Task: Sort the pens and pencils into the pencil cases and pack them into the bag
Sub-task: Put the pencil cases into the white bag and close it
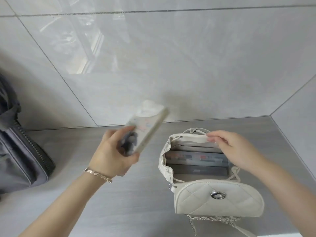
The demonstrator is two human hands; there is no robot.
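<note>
The left hand grips a blurred white pencil case, lifted above the tabletop to the left of the bag. The right hand pinches the far rim of the white quilted bag, its mouth wide, flap folded toward the person. Two cases lie inside. A grey bag sits at far left.

Left hand grips blurred, perhaps pencil case.
</note>
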